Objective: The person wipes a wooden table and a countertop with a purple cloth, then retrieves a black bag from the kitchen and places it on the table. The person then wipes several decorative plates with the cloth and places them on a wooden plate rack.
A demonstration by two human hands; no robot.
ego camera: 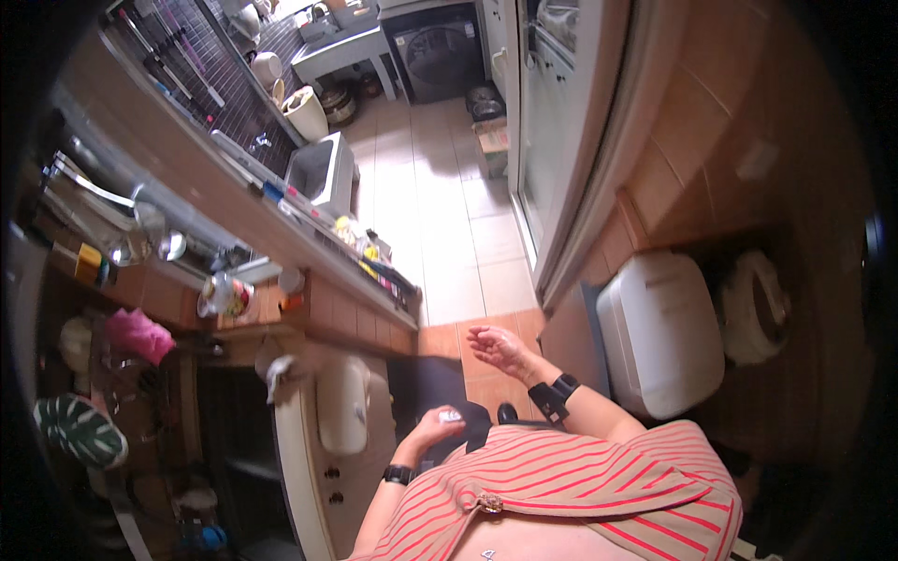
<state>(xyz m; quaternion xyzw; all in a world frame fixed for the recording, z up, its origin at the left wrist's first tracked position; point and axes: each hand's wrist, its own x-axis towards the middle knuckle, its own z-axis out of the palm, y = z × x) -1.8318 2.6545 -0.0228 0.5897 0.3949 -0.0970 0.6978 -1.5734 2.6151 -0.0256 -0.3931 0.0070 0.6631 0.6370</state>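
Note:
My left hand (436, 429) is low in the view, left of centre, its fingers curled round a small whitish object (450, 416) that I cannot make out. A dark band circles that wrist. Farther forward and to the right, my right hand (498, 349) hangs over the orange floor tiles (442, 340), palm partly showing, fingers loosely bent and nothing in them. A black strapped device sits on the right forearm. Below both hands lies the striped top (596, 470) on my body, with part of a dark shoe (506, 412) beyond it.
An open doorway leads to a pale tiled floor (449, 245), a utility sink (319, 175) and a front-loading washing machine (442, 59). A white lidded bin (663, 336) stands right. On the left are a counter with a pink cloth (139, 335), hanging ladles (144, 235) and a white container (342, 404).

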